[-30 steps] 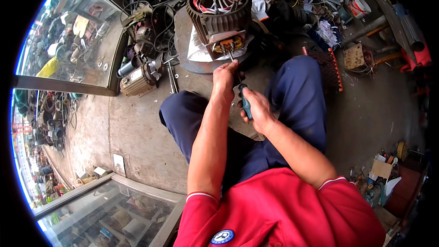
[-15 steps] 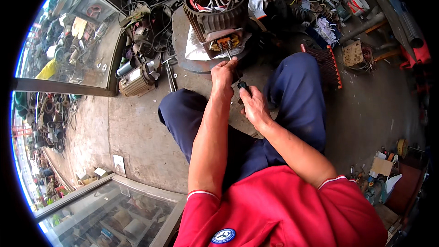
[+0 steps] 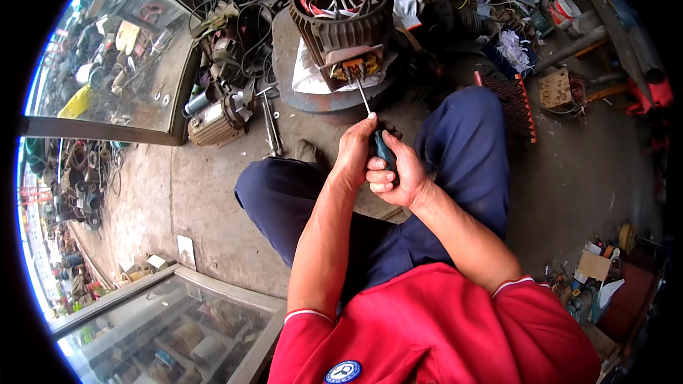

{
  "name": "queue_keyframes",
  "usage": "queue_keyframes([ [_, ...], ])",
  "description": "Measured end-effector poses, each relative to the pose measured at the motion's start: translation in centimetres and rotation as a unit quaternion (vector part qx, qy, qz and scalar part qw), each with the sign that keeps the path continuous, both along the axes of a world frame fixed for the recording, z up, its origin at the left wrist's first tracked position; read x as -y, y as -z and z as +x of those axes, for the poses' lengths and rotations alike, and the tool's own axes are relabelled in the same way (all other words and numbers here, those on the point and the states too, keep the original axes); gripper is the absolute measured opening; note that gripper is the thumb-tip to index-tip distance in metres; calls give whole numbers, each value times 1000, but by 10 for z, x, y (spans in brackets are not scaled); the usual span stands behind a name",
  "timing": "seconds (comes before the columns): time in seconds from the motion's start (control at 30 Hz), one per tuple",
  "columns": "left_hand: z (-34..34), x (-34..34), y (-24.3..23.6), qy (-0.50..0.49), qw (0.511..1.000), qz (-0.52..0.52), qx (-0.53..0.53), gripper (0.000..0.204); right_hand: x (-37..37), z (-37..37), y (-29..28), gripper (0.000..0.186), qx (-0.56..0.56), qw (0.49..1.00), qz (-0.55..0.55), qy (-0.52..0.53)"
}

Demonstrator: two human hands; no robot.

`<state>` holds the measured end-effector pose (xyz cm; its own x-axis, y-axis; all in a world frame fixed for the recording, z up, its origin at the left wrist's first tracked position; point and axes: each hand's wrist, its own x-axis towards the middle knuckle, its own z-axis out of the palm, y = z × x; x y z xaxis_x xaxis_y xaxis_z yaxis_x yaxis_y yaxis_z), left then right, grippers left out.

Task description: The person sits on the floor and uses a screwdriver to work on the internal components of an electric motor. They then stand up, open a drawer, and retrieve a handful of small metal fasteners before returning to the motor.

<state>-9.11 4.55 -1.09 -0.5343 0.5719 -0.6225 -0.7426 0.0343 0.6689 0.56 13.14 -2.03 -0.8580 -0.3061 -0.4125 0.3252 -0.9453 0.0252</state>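
Observation:
A screwdriver (image 3: 385, 149) with a dark blue-green handle is in my right hand (image 3: 407, 174), whose fingers wrap round the handle. My left hand (image 3: 354, 148) is closed at the lower end of the thin metal shaft, just ahead of the handle. The shaft points away from me to the orange-yellow terminal block (image 3: 353, 69) on an electric motor housing (image 3: 343, 32); whether the tip sits on a screw is too small to tell. Pale leads and red-and-white windings (image 3: 310, 1) show in the open top of the ribbed housing.
The motor stands on a white cloth (image 3: 309, 78) over a round metal stand (image 3: 292, 102). A smaller motor (image 3: 217, 122) and a long metal tool (image 3: 270, 124) lie to the left. A red toothed rack (image 3: 523, 110) is at the right, and a glass cabinet (image 3: 235, 291) at the lower left.
My left hand has slid back along the shaft toward the handle, baring more metal. My right hand has turned and now wraps the handle more fully, close beside the left.

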Motion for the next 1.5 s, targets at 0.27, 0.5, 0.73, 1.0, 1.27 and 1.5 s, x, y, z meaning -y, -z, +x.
queue_keyframes([
  [0.27,-3,-2,19,-6,998,36,-57,34,22,-5,-17,32,105,822,558,34],
  [0.5,0,-13,3,-44,998,5,-45,32,-8,0,5,41,51,990,127,-26],
  [0.73,0,-11,8,-43,996,11,-72,36,13,-6,-3,36,80,860,504,29],
  [1.0,1,-9,11,-22,997,-23,-70,33,0,-3,6,36,77,964,255,-6],
  [1.27,-3,-12,5,-21,998,-17,-64,30,-4,-2,11,38,53,989,138,-9],
  [1.5,-16,-12,9,-39,996,-18,-75,31,12,-12,0,37,77,836,542,33],
])
